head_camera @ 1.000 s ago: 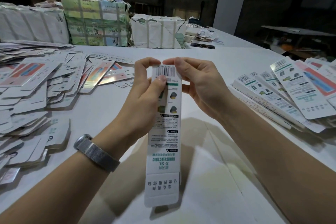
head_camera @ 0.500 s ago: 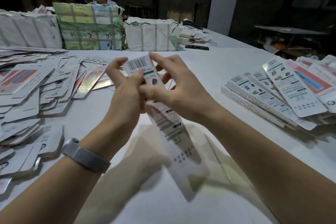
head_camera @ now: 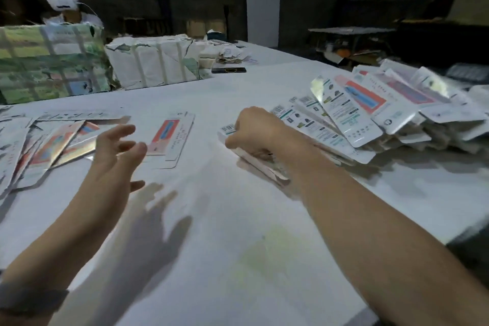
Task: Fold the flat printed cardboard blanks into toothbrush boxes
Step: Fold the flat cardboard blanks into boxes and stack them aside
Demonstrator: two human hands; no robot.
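Note:
My right hand (head_camera: 255, 131) is closed on a folded toothbrush box (head_camera: 267, 171) and holds it down at the left edge of the heap of folded boxes (head_camera: 357, 119) on the right of the white table (head_camera: 238, 219). The hand hides most of the box. My left hand (head_camera: 116, 151) hovers over the table with its fingers spread and nothing in it. Flat printed blanks (head_camera: 53, 140) lie scattered at the left. A single blank with a red panel (head_camera: 172, 137) lies just beyond my left fingertips.
Two taped, wrapped bundles stand at the back, one green printed (head_camera: 53, 61) and one white (head_camera: 153, 63). A dark phone (head_camera: 229, 70) lies behind them. A person wearing a headset (head_camera: 63, 5) sits at the far left. The table's edge runs along the right.
My right hand has carried the box from the middle over to the right heap. My left hand has let go of it and opened. The view has swung right.

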